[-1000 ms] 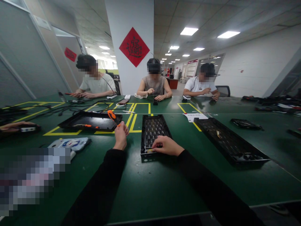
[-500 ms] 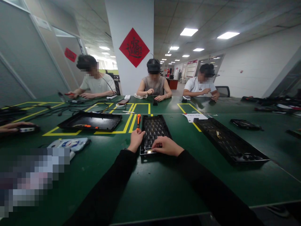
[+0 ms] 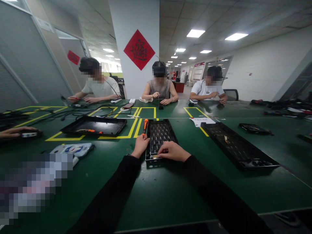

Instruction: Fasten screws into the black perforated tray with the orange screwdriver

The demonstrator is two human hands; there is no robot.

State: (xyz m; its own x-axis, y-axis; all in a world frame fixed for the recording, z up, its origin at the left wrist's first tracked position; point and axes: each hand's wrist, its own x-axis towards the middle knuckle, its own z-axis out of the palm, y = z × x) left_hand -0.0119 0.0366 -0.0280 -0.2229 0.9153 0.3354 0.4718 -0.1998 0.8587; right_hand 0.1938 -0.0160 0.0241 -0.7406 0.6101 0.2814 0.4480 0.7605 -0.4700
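Note:
Right in front of me lies a long black plastic case (image 3: 174, 130), its inner floor covered with rows of small glinting pieces. My left hand (image 3: 140, 147) is closed at the case's left side, holding an orange-and-black screwdriver (image 3: 145, 126) whose handle points up and away from me. Over the near end of the case, my right hand (image 3: 173, 151) is closed with its fingertips bunched together at a small pale yellowish part (image 3: 155, 156). I cannot make out whether those fingers grip that part or only touch it.
To the left is a shallow black tray (image 3: 123, 124) with orange items, and nearer, a light-coloured phone-like case (image 3: 73, 149). Another long black case (image 3: 258, 152) lies to the right, beside a white paper (image 3: 202, 122). Three people sit across the green table; another person's hand (image 3: 12, 132) is far left.
The screwdriver handle has tilted slightly to the right. The small part under my right hand no longer glints brightly. Both hands stay in nearly the same place.

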